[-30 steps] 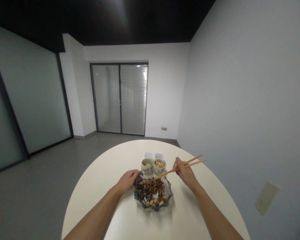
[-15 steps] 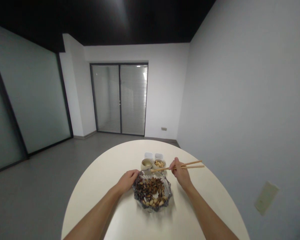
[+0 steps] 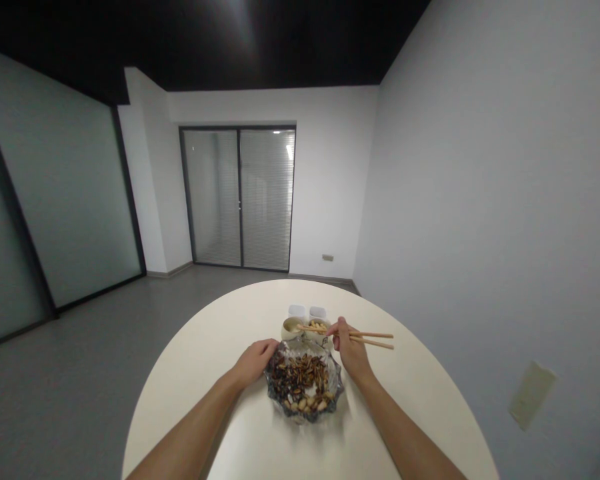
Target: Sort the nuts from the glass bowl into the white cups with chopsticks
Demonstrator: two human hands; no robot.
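A scalloped glass dish (image 3: 336, 393) full of dark seeds and pale nuts sits on the round white table (image 3: 220, 347) in front of me. My left hand (image 3: 255, 360) rests against the dish's left rim, fingers curled on it. My right hand (image 3: 347, 347) grips a pair of wooden chopsticks (image 3: 375, 339), closed around them. Their tips reach left over two small cups: a cup with a pale filling (image 3: 291, 325) and a cup of nuts (image 3: 320, 327). Whether the tips hold anything is too small to see.
Two small white lidded containers (image 3: 307, 311) stand behind the cups. A grey wall runs close along the table's right side, with a plate (image 3: 533, 395) on it. Grey floor and glass sliding doors (image 3: 240, 199) lie beyond.
My right hand has moved left and toward the cups, swinging the chopstick tips from over the dish to above the two small cups. The left hand has stayed on the dish rim.
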